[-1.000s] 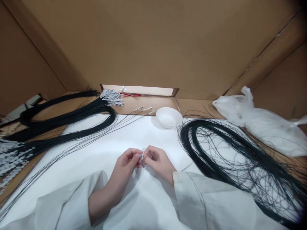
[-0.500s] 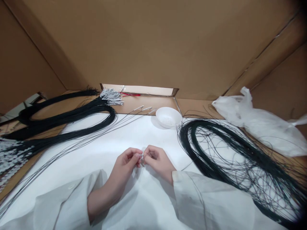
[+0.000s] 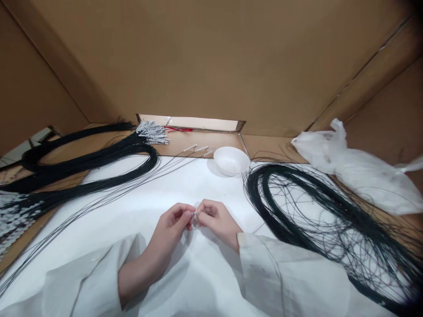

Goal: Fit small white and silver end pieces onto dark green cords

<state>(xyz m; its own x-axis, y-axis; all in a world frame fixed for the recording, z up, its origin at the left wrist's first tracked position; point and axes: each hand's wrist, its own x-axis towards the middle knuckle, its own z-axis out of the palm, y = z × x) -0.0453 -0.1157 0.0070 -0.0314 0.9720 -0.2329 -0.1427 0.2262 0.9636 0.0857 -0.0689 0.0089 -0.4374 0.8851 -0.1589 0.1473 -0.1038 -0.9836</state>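
Near the middle of the white surface [image 3: 148, 200], my left hand [image 3: 172, 226] and my right hand [image 3: 216, 220] meet fingertip to fingertip. Both are pinched on a tiny light-coloured piece [image 3: 194, 214], too small to make out clearly. A thin dark cord [image 3: 259, 226] shows to the right of my right hand. Beyond the hands stands a white bowl [image 3: 231, 162]. Left of it lie three thin cords with white beaded ends [image 3: 200, 149], their strands running down to the lower left.
Black cord bundles [image 3: 95, 165] with white tips [image 3: 152, 132] lie at the left. A large dark cord coil [image 3: 280, 174] and a white plastic bag [image 3: 360, 169] occupy the right. A red item [image 3: 178, 129] lies by the slot in the cardboard wall [image 3: 211, 61].
The view has shifted very slightly. Both hands keep their pinch, with hardly any movement.
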